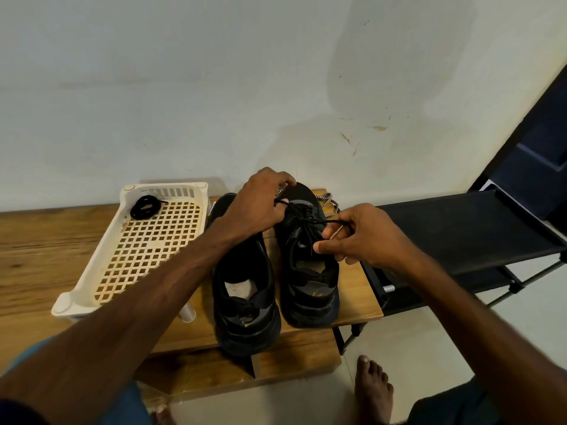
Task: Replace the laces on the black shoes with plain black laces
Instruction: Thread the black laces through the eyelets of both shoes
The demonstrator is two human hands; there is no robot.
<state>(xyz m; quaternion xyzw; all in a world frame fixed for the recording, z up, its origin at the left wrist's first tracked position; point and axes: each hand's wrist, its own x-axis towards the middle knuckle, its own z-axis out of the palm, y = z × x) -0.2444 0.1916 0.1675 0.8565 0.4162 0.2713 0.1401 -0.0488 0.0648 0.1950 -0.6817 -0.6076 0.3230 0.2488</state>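
forearms reach over tabletop [30,240]. left hand [260,207] pinches black lace [316,221] at toe of right-side shoe [306,289]; right hand [365,237] pinches other end, just beside shoe.

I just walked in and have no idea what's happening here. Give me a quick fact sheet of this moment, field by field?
Activity: threading a plain black lace through the right-hand black shoe
Left hand: pinches the lace near the toe
Right hand: pinches the lace's free end
Other black shoe: alongside, no lace visible
Spare: coiled black lace in cream plastic lattice basket
Behind the shoes: black-and-white patterned laces
Surface: wooden table
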